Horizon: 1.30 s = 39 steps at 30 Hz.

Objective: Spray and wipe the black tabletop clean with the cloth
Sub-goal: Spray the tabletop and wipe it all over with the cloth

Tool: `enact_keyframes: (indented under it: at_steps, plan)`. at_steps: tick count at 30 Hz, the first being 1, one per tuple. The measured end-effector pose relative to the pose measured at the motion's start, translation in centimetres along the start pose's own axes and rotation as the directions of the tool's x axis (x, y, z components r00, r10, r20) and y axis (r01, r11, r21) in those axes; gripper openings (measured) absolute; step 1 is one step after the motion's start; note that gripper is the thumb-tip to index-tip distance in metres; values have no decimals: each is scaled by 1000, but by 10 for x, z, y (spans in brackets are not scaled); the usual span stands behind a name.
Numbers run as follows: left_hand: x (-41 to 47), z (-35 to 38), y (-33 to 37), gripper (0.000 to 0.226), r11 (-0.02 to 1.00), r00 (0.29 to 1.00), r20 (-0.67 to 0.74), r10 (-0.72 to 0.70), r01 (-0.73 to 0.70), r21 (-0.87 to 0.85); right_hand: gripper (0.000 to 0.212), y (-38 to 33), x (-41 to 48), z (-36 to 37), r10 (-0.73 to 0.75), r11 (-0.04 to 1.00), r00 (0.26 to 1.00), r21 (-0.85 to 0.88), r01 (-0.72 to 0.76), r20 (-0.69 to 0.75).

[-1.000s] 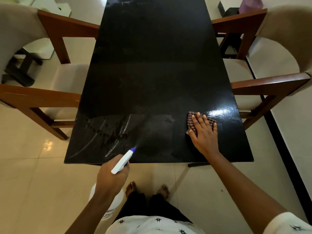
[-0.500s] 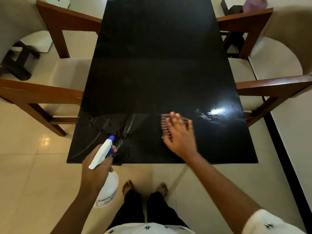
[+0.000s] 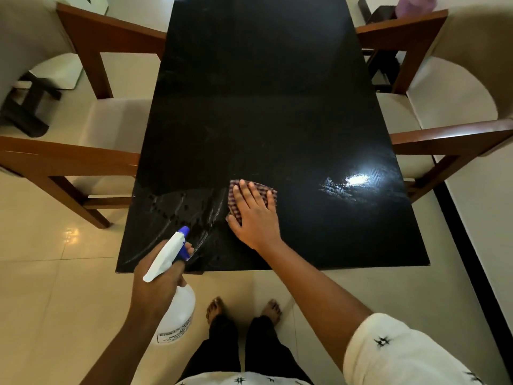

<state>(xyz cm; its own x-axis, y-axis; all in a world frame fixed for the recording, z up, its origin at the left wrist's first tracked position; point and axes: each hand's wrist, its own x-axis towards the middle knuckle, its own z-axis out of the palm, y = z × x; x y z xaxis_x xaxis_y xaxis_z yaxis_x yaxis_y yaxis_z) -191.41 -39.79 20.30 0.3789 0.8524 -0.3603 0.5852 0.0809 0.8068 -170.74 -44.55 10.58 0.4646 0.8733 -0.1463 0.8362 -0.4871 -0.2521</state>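
Note:
The glossy black tabletop (image 3: 263,107) stretches away from me, wet with droplets and streaks at its near left corner. My right hand (image 3: 254,215) lies flat with straight fingers on a checked red-and-white cloth (image 3: 234,202), pressing it onto the table near the front edge, just right of the wet patch. My left hand (image 3: 158,282) grips a white spray bottle (image 3: 175,315) with a blue nozzle at the table's near left edge, nozzle pointing over the wet area.
Wooden chairs with cream seats flank the table, one on the left (image 3: 69,162) and one on the right (image 3: 444,137). A dark stand with a purple object (image 3: 413,5) sits at the far right. Bare feet (image 3: 241,309) stand on the cream tiled floor.
My right hand slid the cloth leftward from the right side toward the wet patch. The left hand raised the spray bottle up to the table's near left corner.

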Motion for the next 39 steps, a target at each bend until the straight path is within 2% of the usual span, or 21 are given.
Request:
enact_keyframes:
  at_steps: [2,7,11,16,20,26,30,32,36,39]
  plan:
    - [5,-1,-3,46,1000,1000,5,-14,14,-11,71,21,-14,-1,13,1000,1000,-7,-13,0]
    - [15,-3,-15,44,999,997,70,-27,29,-22,68,91,-101,2,225,974,966,-4,-228,-127]
    - [18,-7,-19,39,999,996,85,-18,22,-40,67,52,-107,17,309,951,931,58,-303,-192]
    - [19,-11,-23,37,1000,996,94,2,0,-22,65,-36,-79,38,29,1000,994,14,-28,-103]
    - [28,-15,-34,39,999,989,143,-43,44,-2,63,-6,-90,32,-29,1000,994,-16,27,-105]
    - [32,-33,-38,38,999,991,134,-21,24,-21,63,97,-136,12,271,961,938,7,-277,-217]
    - [34,-46,-48,39,999,994,103,-28,31,-31,62,56,-119,21,408,912,878,74,-402,-250]
    - [34,-52,-54,40,999,995,89,-43,46,-25,63,14,-105,30,330,944,915,76,-321,-232]
    - [31,-56,-60,43,998,994,96,-53,56,-32,64,-54,-80,48,75,997,986,45,-68,-152]
    - [30,-57,-61,39,996,992,109,-60,67,-62,63,-47,-77,43,-49,999,993,5,50,-106]
